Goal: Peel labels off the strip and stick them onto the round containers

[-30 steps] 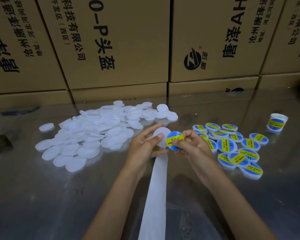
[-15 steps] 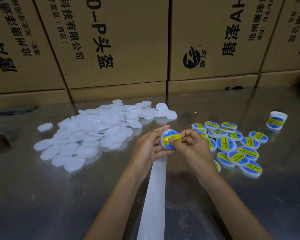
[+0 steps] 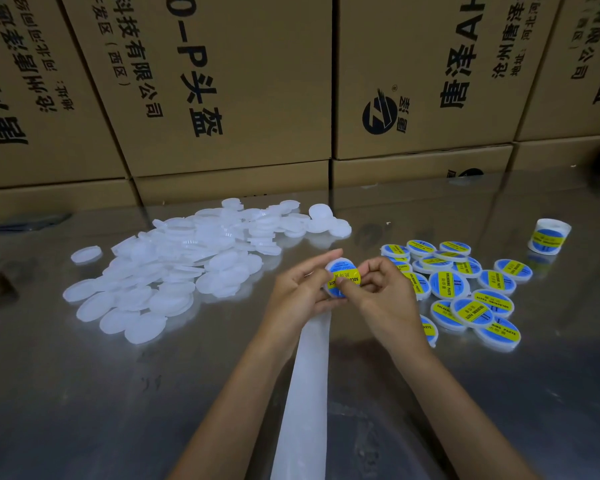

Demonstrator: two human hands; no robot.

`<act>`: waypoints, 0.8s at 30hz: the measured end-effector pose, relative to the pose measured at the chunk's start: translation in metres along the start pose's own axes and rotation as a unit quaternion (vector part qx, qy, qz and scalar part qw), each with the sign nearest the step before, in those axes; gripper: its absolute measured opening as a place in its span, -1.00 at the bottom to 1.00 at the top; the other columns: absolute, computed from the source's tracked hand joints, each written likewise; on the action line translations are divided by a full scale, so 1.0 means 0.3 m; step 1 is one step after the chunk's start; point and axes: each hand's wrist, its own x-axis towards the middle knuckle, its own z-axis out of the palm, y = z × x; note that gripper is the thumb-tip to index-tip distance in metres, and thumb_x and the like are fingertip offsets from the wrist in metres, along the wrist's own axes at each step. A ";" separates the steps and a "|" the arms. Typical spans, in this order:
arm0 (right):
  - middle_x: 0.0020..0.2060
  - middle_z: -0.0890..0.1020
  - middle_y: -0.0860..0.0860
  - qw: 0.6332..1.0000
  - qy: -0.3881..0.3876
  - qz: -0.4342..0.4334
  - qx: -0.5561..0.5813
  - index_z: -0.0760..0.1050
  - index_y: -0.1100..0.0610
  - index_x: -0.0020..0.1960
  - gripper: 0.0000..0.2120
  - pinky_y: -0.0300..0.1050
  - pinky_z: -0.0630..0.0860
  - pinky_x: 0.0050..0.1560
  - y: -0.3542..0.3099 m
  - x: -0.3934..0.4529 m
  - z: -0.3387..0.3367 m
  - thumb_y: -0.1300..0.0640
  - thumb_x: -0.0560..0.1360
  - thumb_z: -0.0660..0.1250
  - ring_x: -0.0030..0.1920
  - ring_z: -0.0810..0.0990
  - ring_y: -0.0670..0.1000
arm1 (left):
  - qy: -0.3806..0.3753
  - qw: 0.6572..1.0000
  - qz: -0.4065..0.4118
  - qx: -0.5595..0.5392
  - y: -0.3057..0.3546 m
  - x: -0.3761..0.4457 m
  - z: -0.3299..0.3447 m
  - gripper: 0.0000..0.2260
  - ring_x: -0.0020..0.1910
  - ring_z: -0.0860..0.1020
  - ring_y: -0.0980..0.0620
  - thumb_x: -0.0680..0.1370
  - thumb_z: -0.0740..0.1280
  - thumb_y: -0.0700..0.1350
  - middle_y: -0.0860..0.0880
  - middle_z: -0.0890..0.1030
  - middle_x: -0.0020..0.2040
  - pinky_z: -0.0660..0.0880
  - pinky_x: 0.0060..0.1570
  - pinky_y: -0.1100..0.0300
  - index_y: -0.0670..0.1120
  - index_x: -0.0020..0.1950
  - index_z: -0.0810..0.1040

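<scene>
Right now both hands are holding one round container (image 3: 342,277) above the worktop (image 3: 84,393): left hand (image 3: 300,289) cradling it, right hand (image 3: 378,292) thumb pressing its blue-yellow label, the strip (image 3: 307,393) trailing beneath.

Printed cardboard boxes (image 3: 229,84) — stacked behind metal table (image 3: 84,393).

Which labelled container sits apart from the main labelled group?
The tilted container at far right, alone beyond the labelled cluster. It shows its white side wall, while the clustered ones lie flat and overlapping.
</scene>
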 end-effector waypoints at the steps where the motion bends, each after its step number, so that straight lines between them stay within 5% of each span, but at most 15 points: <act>1: -0.46 0.54 -0.18 1.000 0.007 -0.008 -0.013 0.45 0.03 -0.21 -0.74 -0.38 0.42 -0.38 0.002 0.000 0.001 0.20 0.37 0.55 -0.43 0.46 -0.21 | 0.001 1.000 0.000 -0.003 0.002 -0.001 0.001 -0.70 0.07 0.70 -0.06 0.63 0.24 -0.28 -0.10 0.71 0.11 0.64 -0.05 0.14 -0.01 0.22 0.66; 9: -0.33 0.50 -0.10 0.987 0.046 -0.024 -0.152 0.41 -0.06 -0.07 -0.67 -0.20 0.43 -0.29 0.006 -0.015 -0.011 -0.14 0.33 0.49 -0.30 0.49 -0.18 | -0.007 0.995 -0.034 -0.089 0.006 -0.001 0.004 -0.69 0.10 0.69 -0.13 0.61 0.24 -0.29 -0.15 0.71 0.11 0.65 -0.02 0.12 -0.06 0.28 0.62; 14: -0.32 0.60 -0.09 0.989 0.038 -0.043 -0.136 0.48 0.02 -0.14 -0.85 -0.07 0.53 -0.21 0.005 -0.024 -0.001 -0.01 0.54 0.35 -0.26 0.56 -0.13 | -0.019 0.985 -0.049 -0.166 0.013 0.000 0.004 -0.68 0.09 0.69 -0.16 0.61 0.19 -0.31 -0.21 0.69 0.12 0.65 -0.07 0.09 -0.12 0.30 0.59; 18: -0.38 0.58 -0.03 0.988 0.043 -0.068 -0.134 0.47 0.09 -0.17 -0.78 0.10 0.52 -0.23 0.007 -0.020 -0.011 0.03 0.62 0.25 -0.32 0.53 -0.02 | -0.018 0.980 -0.067 -0.187 0.014 -0.004 0.007 -0.69 0.08 0.69 -0.20 0.62 0.19 -0.30 -0.24 0.68 0.14 0.66 -0.08 0.07 -0.16 0.32 0.57; 24: -0.31 0.56 -0.18 0.976 0.017 -0.061 -0.207 0.35 -0.09 -0.15 -0.54 -0.14 0.46 -0.32 0.007 -0.039 -0.003 -0.46 0.32 0.31 -0.25 0.55 -0.18 | -0.011 0.979 -0.069 -0.194 0.026 -0.016 0.016 -0.70 0.14 0.66 -0.24 0.62 0.20 -0.19 -0.26 0.66 0.17 0.64 0.08 -0.01 -0.15 0.29 0.60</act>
